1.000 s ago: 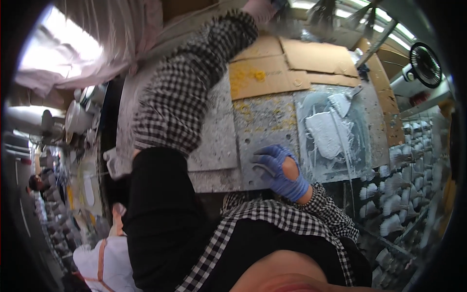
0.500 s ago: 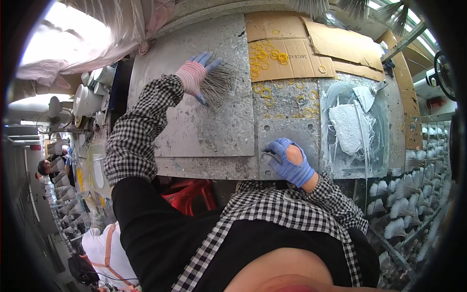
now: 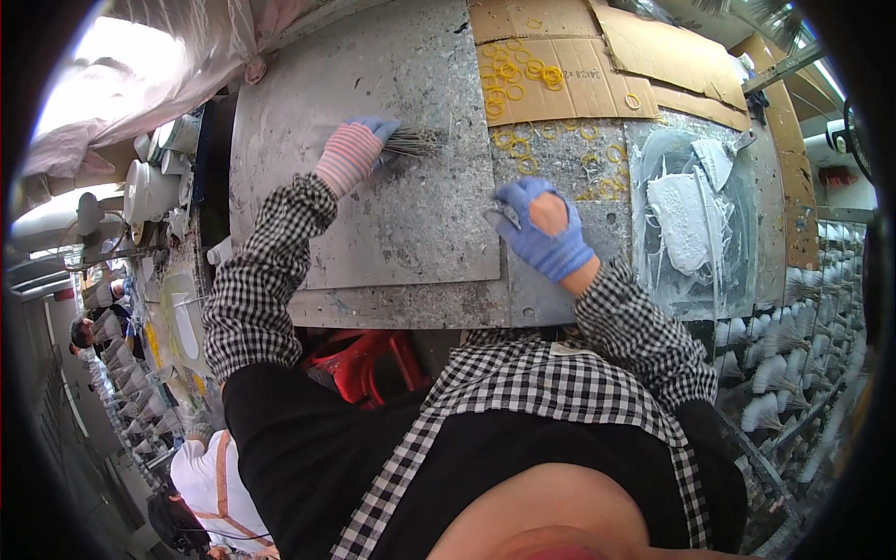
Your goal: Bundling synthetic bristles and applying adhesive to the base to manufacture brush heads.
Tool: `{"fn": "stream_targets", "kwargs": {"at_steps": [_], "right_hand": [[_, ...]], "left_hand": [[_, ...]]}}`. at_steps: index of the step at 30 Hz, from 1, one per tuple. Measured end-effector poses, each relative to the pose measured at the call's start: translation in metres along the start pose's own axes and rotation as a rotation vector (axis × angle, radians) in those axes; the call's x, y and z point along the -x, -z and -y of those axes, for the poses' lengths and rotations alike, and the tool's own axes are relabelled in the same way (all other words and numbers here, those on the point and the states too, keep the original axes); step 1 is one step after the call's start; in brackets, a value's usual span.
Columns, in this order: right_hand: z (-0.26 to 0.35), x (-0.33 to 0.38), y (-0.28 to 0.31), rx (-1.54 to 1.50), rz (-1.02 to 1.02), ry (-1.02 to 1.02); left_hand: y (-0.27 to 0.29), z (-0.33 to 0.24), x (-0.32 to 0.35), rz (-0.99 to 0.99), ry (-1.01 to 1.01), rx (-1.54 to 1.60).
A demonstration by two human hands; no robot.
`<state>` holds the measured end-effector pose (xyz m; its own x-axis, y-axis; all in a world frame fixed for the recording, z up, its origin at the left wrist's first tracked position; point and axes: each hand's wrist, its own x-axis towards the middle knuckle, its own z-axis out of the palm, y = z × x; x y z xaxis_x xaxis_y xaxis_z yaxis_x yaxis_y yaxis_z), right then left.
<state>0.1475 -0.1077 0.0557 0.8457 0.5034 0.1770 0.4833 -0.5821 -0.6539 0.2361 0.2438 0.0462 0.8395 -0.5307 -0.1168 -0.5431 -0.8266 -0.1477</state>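
My left hand (image 3: 355, 157), in a pink-striped glove with blue fingers, is closed round one end of a bundle of thin grey wire-like strands (image 3: 415, 142). The strands' other ends stick out to the right, over a large grey board (image 3: 392, 233). My right hand (image 3: 546, 229) wears a blue glove with a round opening on its back. It hovers by the board's right edge, fingers bent and thumb apart, with nothing visible in it. Beyond this hand, many yellow rings (image 3: 509, 73) lie on cardboard (image 3: 607, 93) and on the spotted tabletop.
To the right, a smeared plate (image 3: 667, 289) carries white paste (image 3: 677, 219) and a scraper (image 3: 717, 161). Racks of white fan-shaped brushes (image 3: 779, 373) stand at far right. A red stool (image 3: 373, 359) is under the table's near edge. At left are white tubs (image 3: 149, 191); a person in white (image 3: 210, 481) is behind.
My left hand has closed on the strands, drawing the spread fan into a narrow bundle. My right hand has moved away from me, up to the board's right edge.
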Motion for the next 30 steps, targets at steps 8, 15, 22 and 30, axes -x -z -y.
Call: {"fn": "stream_targets", "kwargs": {"at_steps": [8, 15, 22, 30], "right_hand": [[0.006, -0.074, -0.036, 0.546, 0.022, -0.079], [0.026, -0.081, -0.041, 0.608, 0.124, -0.090], [0.006, -0.090, -0.060, 0.778, 0.222, 0.067], [-0.008, -0.044, 0.019, 0.477, 0.211, -0.080]], "left_hand": [[0.005, -0.022, 0.036, -0.098, 0.074, 0.233], [0.023, -0.032, 0.045, -0.045, 0.050, 0.173], [0.035, -0.050, 0.024, 0.332, 0.244, 0.143], [0.003, -0.041, 0.043, 0.138, 0.263, 0.063]]}}
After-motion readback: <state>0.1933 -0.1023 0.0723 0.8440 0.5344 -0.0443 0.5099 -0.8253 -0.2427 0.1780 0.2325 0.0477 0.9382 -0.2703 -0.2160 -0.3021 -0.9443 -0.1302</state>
